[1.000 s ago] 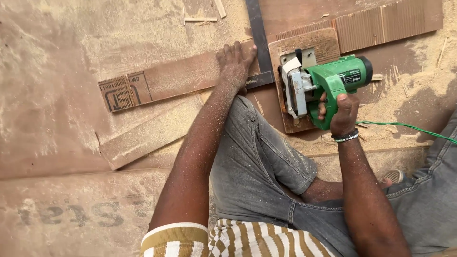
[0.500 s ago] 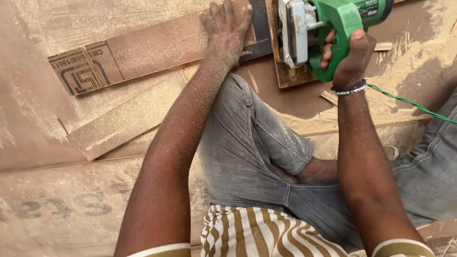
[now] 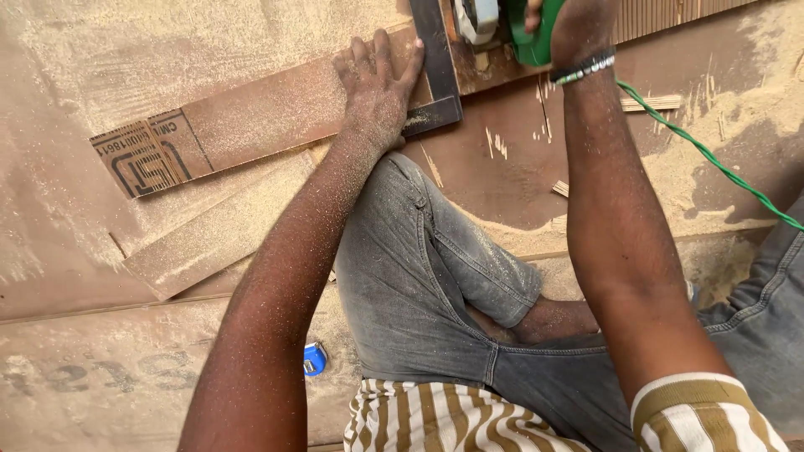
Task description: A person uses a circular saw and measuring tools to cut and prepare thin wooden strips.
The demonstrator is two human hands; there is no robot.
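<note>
Knee (image 3: 419,251) first, bent up in dusty grey jeans, and I take it as my landmark. Just left of it and nearer me, a small blue thing (image 3: 314,358) lies on the sawdust; I can't tell what it is. Beyond the knee my left hand (image 3: 378,88) lies flat, fingers spread, pressing a long plank (image 3: 268,121) and touching the dark square (image 3: 435,75) laid across it. Left of the knee, an offcut (image 3: 222,238) lies below the plank. Farther, up and right of the knee, my right hand (image 3: 578,29) wraps the handle of the green saw (image 3: 519,25), which sits right beside the square's blade at the top edge. Its green cord (image 3: 712,159) trails off right. I judge a guided cross-cut is in hand; any further push calls for the left hand to hold the square firm and stay clear of the blade.
</note>
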